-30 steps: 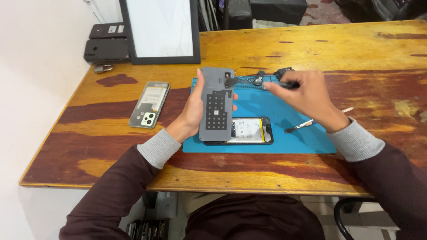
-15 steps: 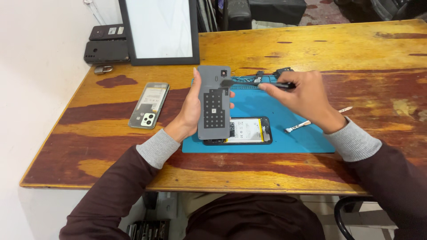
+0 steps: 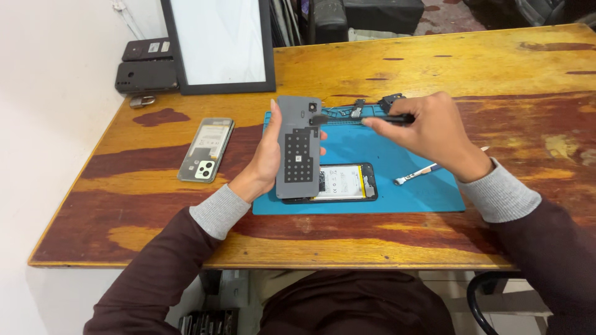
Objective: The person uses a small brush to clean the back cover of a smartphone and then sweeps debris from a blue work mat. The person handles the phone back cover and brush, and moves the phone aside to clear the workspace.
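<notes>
My left hand (image 3: 266,155) holds a grey phone back panel (image 3: 298,147) upright above the blue work mat (image 3: 428,186). Its inner side, with dark pads, faces me. My right hand (image 3: 428,130) grips a thin black tool (image 3: 366,120) whose tip touches the upper part of the panel. Under the panel an opened phone with its white battery (image 3: 341,182) showing lies flat on the mat.
A second phone (image 3: 207,149) lies back-up on the wooden table (image 3: 434,68) to the left. A metal spudger (image 3: 417,174) rests on the mat's right part. Small parts sit at the mat's top edge. A white screen panel (image 3: 220,40) and two dark devices (image 3: 146,74) stand at the back left.
My left hand has raised the grey panel off the opened phone and tilted it upright. My right hand has brought the black tool leftward to the panel's top.
</notes>
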